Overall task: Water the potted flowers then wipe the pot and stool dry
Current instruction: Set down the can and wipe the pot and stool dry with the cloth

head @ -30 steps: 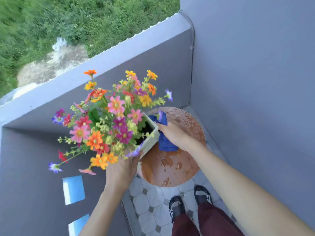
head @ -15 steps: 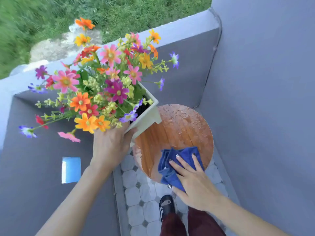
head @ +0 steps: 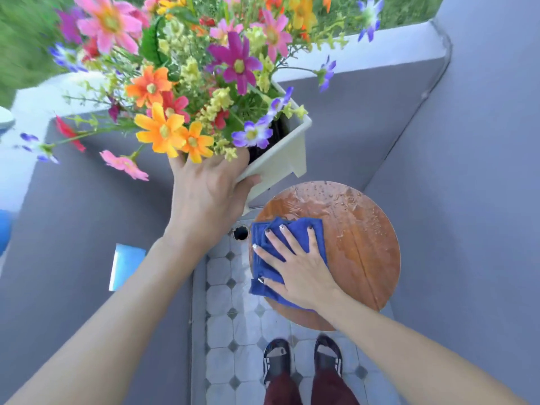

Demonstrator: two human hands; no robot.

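Observation:
A white square pot (head: 280,159) full of colourful flowers (head: 187,83) is lifted off the stool and tilted, held up and to the left. My left hand (head: 204,194) grips its lower side. Below it stands a round wooden stool (head: 359,244), with water drops on its far part. A blue cloth (head: 295,232) lies on the stool's left side. My right hand (head: 295,264) presses flat on the cloth, fingers spread.
Grey balcony walls close in on the left, far side and right. The floor (head: 228,287) is pale tile with a small drain hole (head: 241,232). My two sandalled feet (head: 301,361) stand just before the stool. Grass lies beyond the parapet (head: 380,54).
My right hand slid the cloth from the stool's far side toward the near left edge. The left hand raised the pot higher and closer to the camera.

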